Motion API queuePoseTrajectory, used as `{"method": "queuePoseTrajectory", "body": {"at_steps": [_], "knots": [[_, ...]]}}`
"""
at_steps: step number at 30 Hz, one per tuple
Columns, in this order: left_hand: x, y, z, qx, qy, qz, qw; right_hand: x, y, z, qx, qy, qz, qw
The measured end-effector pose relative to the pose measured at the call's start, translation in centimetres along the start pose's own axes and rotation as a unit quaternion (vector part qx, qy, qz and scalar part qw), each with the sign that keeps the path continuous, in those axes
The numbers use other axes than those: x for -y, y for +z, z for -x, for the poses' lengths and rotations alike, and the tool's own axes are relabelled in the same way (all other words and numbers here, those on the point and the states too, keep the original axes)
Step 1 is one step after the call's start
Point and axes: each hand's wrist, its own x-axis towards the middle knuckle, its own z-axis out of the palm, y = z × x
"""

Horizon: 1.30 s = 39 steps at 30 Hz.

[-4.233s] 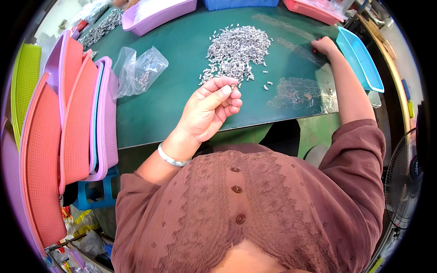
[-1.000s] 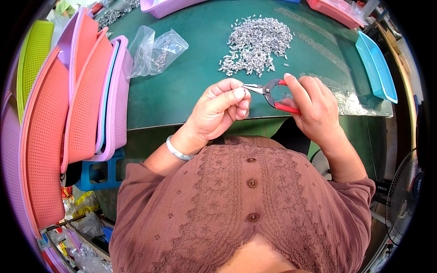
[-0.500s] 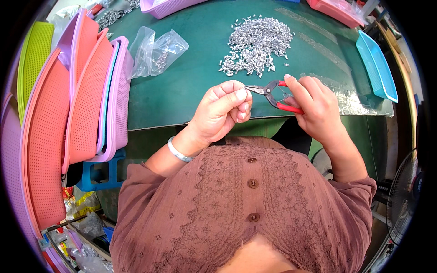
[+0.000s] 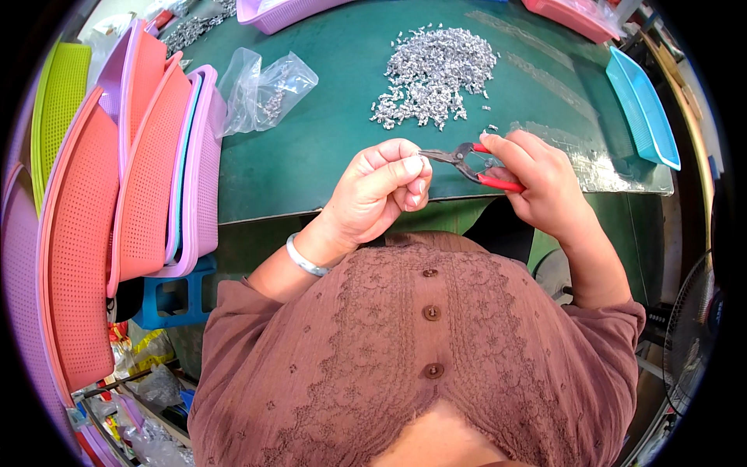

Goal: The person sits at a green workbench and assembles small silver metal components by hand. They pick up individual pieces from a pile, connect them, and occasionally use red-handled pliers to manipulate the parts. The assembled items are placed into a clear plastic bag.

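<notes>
Green worktop bears a heap of silvery parts far centre, left hand pinched tight, contents indiscernible, right hand curled round red-handled pliers tipped at that pinch, apparently mid plier work, steady alignment being required next.

One pile of metal bits, too many to count. Nearer than the pile: one left hand, one right hand, one pair of pliers, one bracelet, three buttons. Just left: one bag; farther left: one dark heap, one green basket. Right: one blue tray.
</notes>
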Motion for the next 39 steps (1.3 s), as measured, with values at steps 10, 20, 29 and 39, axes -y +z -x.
{"method": "queuePoseTrajectory", "body": {"at_steps": [10, 20, 29, 39], "knots": [[-0.5, 0.8, 0.2, -0.155, 0.05, -0.266, 0.95, 0.4, 0.5, -0.3, -0.073, 0.012, 0.103, 0.992], [0.0, 1.7, -0.6, -0.184, 0.149, -0.43, 0.871, 1.3, 0.8, -0.3, -0.09, 0.021, 0.168, 0.982], [0.2, 1.7, -1.2, -0.213, 0.15, -0.459, 0.849, 1.4, 0.9, -0.1, -0.076, 0.037, 0.171, 0.982], [0.0, 1.9, -1.4, -0.207, 0.094, -0.283, 0.932, 1.1, 0.9, -0.2, -0.074, 0.04, 0.171, 0.982]]}}
